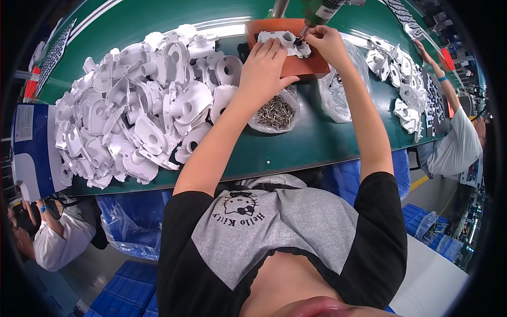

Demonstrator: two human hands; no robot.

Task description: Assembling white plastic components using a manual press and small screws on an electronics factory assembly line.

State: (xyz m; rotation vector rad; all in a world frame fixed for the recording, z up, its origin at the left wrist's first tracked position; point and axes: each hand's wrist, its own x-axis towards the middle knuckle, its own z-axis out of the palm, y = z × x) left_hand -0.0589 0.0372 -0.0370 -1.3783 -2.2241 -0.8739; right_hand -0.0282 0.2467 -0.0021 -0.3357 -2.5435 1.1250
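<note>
A white moulded plastic part (274, 37) with a round collar lies on an orange-red bin or block (301, 67) at the table's far side. My left hand (265, 67) grips its near left side, fingers over the top and thumb spread along the orange edge. At the part's right end, the fingertips of my right hand (328, 45) are pinched together beside the driver bit. Whatever they hold is too small to make out. The green powered screwdriver (316, 15) hangs from above, its bit pointing down at the part by a small dark piece (299, 43).
A big heap of white plastic parts (132, 111) covers the table's left. Below my left wrist is a bag of metal screws (275, 113); a clear bag (338, 98) lies under my right forearm. More white parts (404, 79) lie right. Co-workers sit at both sides, blue crates (124, 290) below.
</note>
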